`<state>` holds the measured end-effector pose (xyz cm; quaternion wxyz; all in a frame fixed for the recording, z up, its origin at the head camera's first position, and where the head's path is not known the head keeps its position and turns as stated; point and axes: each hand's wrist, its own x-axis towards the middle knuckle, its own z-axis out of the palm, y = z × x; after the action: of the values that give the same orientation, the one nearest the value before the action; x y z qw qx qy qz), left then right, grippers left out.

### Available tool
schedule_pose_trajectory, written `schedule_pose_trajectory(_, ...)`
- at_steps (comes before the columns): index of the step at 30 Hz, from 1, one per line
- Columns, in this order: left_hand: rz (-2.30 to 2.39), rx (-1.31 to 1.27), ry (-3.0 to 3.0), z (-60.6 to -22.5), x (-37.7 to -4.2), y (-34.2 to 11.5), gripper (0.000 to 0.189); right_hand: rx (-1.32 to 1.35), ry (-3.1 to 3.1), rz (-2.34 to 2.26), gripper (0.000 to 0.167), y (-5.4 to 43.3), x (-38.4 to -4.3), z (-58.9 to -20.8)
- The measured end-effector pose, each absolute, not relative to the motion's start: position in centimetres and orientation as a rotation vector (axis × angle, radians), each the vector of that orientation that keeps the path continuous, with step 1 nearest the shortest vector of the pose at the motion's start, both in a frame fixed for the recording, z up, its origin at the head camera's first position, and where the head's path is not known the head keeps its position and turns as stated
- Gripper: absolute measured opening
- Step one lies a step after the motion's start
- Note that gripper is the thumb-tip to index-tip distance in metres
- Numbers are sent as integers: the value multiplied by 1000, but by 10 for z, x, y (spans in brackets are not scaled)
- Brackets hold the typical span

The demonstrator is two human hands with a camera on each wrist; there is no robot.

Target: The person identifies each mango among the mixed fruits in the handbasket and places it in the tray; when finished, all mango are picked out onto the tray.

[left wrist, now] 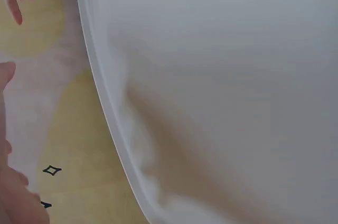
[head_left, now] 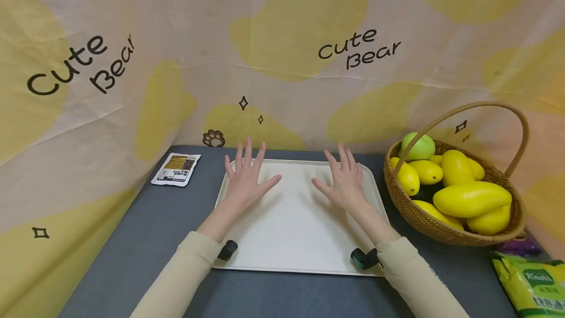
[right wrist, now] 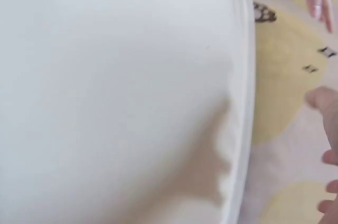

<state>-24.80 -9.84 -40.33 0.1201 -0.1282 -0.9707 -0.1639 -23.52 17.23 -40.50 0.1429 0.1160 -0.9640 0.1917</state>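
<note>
"Where is the tray?"

"The white tray point(head_left: 291, 229) lies flat in the middle of the dark table point(head_left: 123, 249), its long sides near and far."

"And the hands?"

"Both hover over its far half. The left hand point(head_left: 247, 180) is on the left, the right hand point(head_left: 346, 183) on the right, well apart from each other. On each, fingers and thumb stand spread apart, as the head view shows whole."

"What do the wrist views add?"

"Mostly tray: its pale surface, the raised rim, and a soft brown shadow beside it. They catch just parts of the hands at the edge, over the patterned cloth point(head_left: 198, 53). The right wrist view also takes in a paw print point(right wrist: 264, 12); the left one doesn't."

"Anything only the head view has?"

"Plenty. A small packet point(head_left: 176, 169) lies far left, near the tray. To the right stands a wicker basket point(head_left: 417, 217), holding yellow fruits point(head_left: 470, 199) and a green fruit point(head_left: 419, 147) at its far left. A purple packet point(head_left: 521, 245) and a green bag point(head_left: 536, 278) lie near right."
</note>
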Motion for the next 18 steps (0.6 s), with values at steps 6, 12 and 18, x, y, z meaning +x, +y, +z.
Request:
schedule_pose_trajectory(6, -916, -530, -2647, -404, -215, -125, 63, 600, -2643, 691, 48, 193, -195, -364)
schedule_pose_trajectory(12, -1098, -663, -2583, -411, -180, -161, 42, 594, -2563, 528, 14, 241, -160, -325)
schedule_pose_trajectory(18, -1042, -774, -2777, -424, -158, -195, 64, 262, -2711, 227, 27, 317, -129, -296)
